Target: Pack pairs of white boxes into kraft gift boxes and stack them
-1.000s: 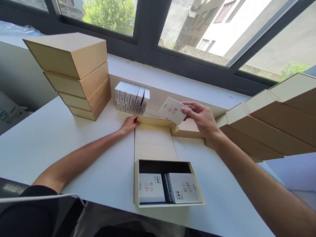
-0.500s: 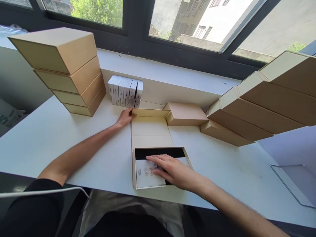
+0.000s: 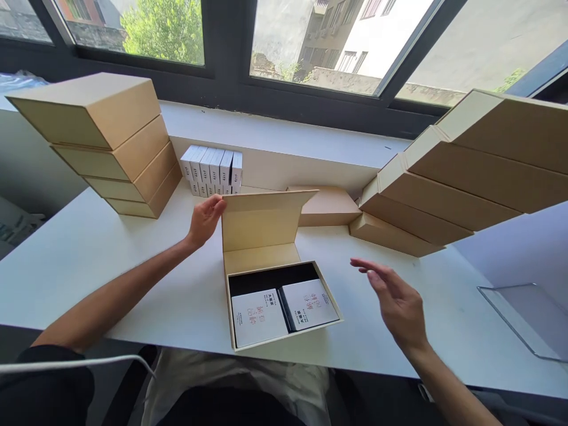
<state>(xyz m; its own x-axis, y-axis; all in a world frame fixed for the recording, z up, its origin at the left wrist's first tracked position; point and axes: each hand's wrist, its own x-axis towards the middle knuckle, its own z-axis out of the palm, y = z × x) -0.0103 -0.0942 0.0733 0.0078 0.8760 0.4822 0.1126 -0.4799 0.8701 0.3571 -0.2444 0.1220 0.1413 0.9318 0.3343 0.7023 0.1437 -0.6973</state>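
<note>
In front of me a tan gift box (image 3: 234, 331) lies open on the white table. Two small white boxes with red and black print, a left one (image 3: 260, 319) and a right one (image 3: 309, 303), sit side by side in its black lining. My left hand (image 3: 207, 219) pinches the upper left corner of the hinged lid (image 3: 261, 222), which stands raised at the back. To the right of the gift box, my right hand (image 3: 397, 302) hovers over the table, holding nothing, fingers stretched out and thumb apart.
A stack of tan boxes (image 3: 133, 160) stands at the left, with several small white boxes (image 3: 212, 168) in two layers beside it. More tan boxes (image 3: 448, 177) are piled at the right, near a single tan box (image 3: 328, 207). A metal wire frame (image 3: 506, 319) lies far right.
My left hand has lifted the lid from lying back to a raised position. My right hand has left the white boxes and moved right, off the gift box.
</note>
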